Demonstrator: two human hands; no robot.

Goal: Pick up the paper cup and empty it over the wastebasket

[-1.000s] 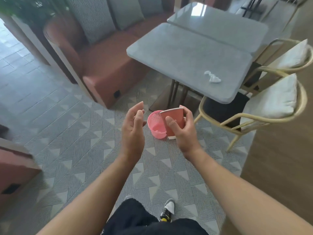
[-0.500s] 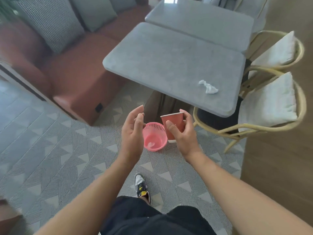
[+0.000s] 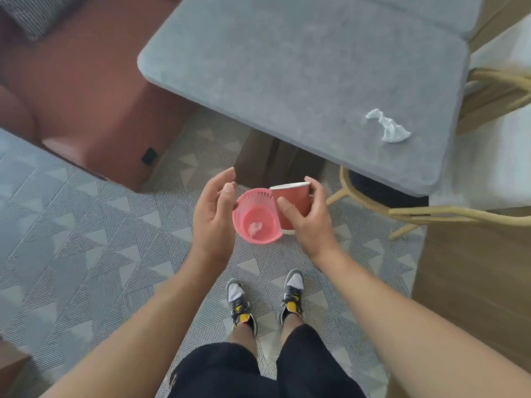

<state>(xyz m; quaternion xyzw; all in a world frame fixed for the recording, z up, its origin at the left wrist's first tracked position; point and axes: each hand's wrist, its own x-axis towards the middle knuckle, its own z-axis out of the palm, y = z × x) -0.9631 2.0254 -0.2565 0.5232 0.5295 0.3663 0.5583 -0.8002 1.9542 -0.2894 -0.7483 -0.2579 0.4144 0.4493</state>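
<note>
Two hands hovered over the small pink plastic mesh basket [image 3: 257,216] on the patterned floor: right hand [image 3: 309,218] gripped a red paper cup [image 3: 293,202] upright just right of its rim, seemingly for dropping in; left hand [image 3: 212,216] hung relaxed, empty.

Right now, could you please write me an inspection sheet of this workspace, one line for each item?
Surface: grey table, bare in the middle.
Job's things: red paper cup, upright; pink mesh basket beside it holds a small pale scrap.
Clutter: crumpled white tissue near the table's right corner.
Hands: right hand grips the cup; left hand open beside the basket, contact unclear.
Cables: nothing seen.
Surroundings: brown sofa to the left, wooden chair to the right, patterned floor, person's shoes.
</note>
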